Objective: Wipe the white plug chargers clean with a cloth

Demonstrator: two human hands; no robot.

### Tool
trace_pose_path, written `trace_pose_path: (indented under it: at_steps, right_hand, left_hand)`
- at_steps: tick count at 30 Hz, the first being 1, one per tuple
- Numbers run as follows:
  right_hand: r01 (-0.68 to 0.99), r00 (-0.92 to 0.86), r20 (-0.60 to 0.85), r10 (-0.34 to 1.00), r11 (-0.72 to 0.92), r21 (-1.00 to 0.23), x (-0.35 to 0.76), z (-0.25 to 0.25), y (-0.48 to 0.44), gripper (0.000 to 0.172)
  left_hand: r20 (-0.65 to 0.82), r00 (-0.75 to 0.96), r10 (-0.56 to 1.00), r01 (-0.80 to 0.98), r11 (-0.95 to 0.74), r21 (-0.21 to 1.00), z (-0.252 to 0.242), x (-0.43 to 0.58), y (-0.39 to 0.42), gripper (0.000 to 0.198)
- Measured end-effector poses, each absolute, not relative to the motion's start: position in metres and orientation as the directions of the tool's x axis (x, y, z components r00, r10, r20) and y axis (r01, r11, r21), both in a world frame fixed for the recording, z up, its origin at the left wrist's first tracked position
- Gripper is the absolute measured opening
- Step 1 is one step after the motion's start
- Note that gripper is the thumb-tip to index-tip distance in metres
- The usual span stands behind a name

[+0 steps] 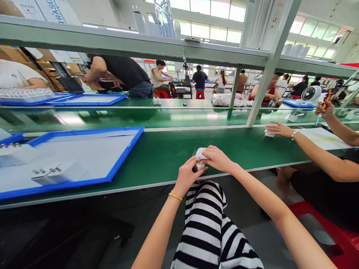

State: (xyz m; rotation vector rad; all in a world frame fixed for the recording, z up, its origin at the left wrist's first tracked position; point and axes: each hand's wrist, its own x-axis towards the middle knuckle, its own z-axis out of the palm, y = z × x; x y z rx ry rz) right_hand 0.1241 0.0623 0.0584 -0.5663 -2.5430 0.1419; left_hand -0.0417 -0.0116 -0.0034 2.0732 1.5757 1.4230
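My left hand and my right hand meet at the near edge of the green bench. Together they grip a small white part with a dark bit showing underneath. The left fingers curl round it from below, and the right fingers close over its top. Much of the part is hidden by my fingers. A bead bracelet sits on my left wrist, a ring on my right hand.
A blue-rimmed tray with white and grey parts lies to the left. A co-worker's hand rests on a white piece at the right, their other hand holding a tool. A slanted post rises behind. More people work beyond.
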Motion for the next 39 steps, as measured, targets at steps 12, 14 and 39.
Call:
trace_pose_path:
  at_steps: [12, 14, 39]
  right_hand:
    - [0.312, -0.382, 0.349, 0.856, 0.475, -0.823, 0.158, 0.005, 0.065, 0.04]
    - [0.297, -0.369, 0.335, 0.867, 0.451, -0.842, 0.159, 0.002, 0.066, 0.044]
    - [0.379, -0.403, 0.381, 0.832, 0.531, -0.758, 0.164, -0.001, 0.066, 0.045]
  left_hand:
    - [0.507, -0.199, 0.839, 0.7, -0.24, 0.672, 0.006, -0.093, -0.026, 0.08]
    - [0.536, -0.275, 0.798, 0.714, -0.204, 0.67, 0.005, -0.101, -0.026, 0.079]
    - [0.581, -0.687, 0.436, 0.723, 0.329, 0.607, 0.05, -0.261, -0.074, 0.072]
